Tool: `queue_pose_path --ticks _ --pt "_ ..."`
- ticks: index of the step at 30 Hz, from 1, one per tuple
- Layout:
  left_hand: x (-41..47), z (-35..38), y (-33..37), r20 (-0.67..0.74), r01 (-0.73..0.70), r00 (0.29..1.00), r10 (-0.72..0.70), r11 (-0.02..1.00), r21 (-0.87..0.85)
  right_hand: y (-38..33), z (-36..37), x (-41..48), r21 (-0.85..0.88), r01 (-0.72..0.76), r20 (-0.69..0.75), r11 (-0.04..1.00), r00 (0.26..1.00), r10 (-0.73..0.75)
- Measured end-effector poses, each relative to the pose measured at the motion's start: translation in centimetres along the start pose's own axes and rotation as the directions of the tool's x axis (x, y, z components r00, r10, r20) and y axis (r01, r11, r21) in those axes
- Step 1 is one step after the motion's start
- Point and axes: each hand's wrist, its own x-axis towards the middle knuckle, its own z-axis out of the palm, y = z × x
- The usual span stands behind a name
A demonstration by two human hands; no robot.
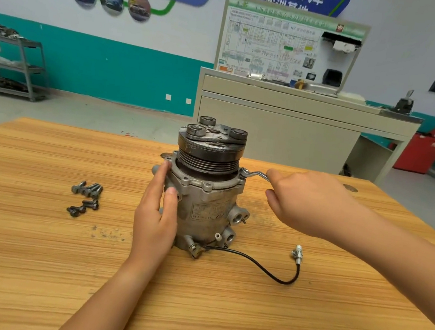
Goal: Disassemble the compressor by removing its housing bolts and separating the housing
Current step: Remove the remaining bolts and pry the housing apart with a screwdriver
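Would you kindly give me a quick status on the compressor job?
Left hand braces compressor. Right hand grips wrench at flange. Loose bolts lie left. Nothing in the way.

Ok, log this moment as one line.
left hand: flat against compressor | right hand: grips wrench, head at housing flange | loose bolts: on table, left of compressor

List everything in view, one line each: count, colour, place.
compressor: one, grey with dark pulley, upright mid-table
wrench: one, silver, at the flange's right side
bolts: several, dark, loose on table left of compressor
cable: one, black, trailing right from compressor base
table: one, light wood, foreground
display bench: one, beige, behind table
shelf: one, grey, far left
left hand: one, pressing flat on compressor's left side
right hand: one, gripping wrench handle
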Motion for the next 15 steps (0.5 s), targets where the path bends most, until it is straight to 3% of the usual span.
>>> queue_pose_path --ticks 9,15 --pt "0.1 -0.1 1.2 -0.093 -0.031 0.995 0.020 0.993 -0.117 0.4 -0.2 0.1 0.071 -0.024 0.006 0.997 1.000 0.024" --pt "0.0 0.1 0.9 -0.090 -0.035 0.995 0.030 0.998 -0.046 0.4 -1.6 -0.2 0.074 -0.060 0.064 0.995 0.996 0.055"
